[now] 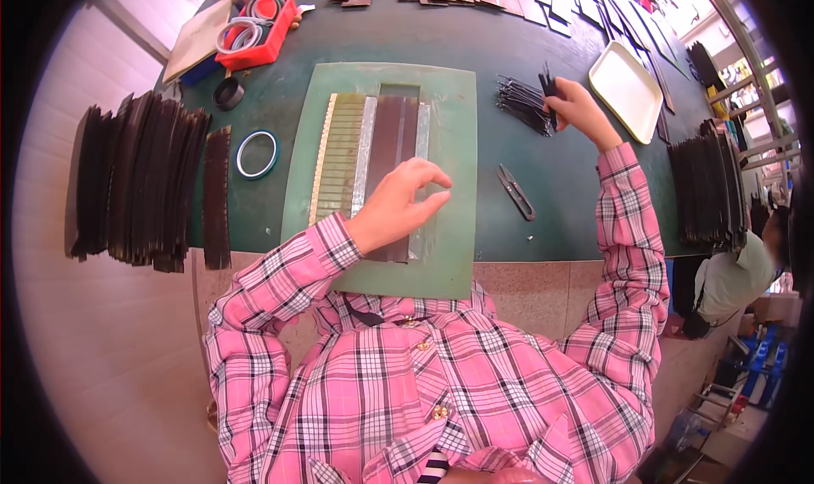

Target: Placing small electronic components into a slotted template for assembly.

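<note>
A pale green board lies in front of me, its near end overhanging the table edge. On it rest a yellowish strip with cross lines and a dark brown strip, side by side. My left hand is over the brown strip, thumb and forefinger apart with nothing visible between them. My right hand pinches a few thin black leads, raised above the pile. Beside it lies the pile of black leads. Black-handled thread snips lie nearer me, right of the board.
Dark strips stand stacked at the left and right. A tape roll lies left of the board. Behind it stands a red bin holding more rolls. A cream tray sits far right; another person is beyond the table.
</note>
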`<state>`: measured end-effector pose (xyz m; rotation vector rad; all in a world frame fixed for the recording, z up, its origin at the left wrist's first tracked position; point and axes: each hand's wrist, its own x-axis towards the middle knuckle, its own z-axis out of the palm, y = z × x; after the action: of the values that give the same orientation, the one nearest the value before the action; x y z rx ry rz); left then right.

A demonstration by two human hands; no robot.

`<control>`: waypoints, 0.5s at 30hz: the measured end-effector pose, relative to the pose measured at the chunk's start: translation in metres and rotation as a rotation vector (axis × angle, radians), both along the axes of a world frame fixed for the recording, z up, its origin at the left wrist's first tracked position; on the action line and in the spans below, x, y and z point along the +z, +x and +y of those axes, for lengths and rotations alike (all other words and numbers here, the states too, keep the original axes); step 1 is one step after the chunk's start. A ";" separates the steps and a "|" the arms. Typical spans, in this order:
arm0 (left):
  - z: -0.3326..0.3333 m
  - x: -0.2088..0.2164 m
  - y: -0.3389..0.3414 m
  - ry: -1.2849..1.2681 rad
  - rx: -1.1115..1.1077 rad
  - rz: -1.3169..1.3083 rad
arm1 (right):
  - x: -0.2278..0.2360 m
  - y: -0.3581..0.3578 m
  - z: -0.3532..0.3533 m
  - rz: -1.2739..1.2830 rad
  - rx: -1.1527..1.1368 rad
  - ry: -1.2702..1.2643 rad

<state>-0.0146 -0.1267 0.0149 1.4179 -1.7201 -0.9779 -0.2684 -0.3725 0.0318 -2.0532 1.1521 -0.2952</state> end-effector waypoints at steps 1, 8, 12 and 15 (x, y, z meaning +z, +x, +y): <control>-0.005 0.001 -0.003 0.127 -0.013 0.084 | 0.002 -0.005 0.001 -0.189 -0.046 0.199; -0.023 -0.010 -0.017 0.161 -0.005 0.273 | 0.042 0.018 0.048 -0.221 0.007 0.428; -0.018 0.019 -0.024 0.171 0.035 0.534 | 0.049 0.058 0.113 -0.512 0.107 0.671; -0.010 0.017 -0.022 0.187 0.077 0.758 | 0.032 0.087 0.141 -0.650 0.010 0.638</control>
<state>-0.0365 -0.1371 0.0320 1.0081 -1.0263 -1.4270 -0.1810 -0.2315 0.0635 -1.2590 0.7022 -0.4736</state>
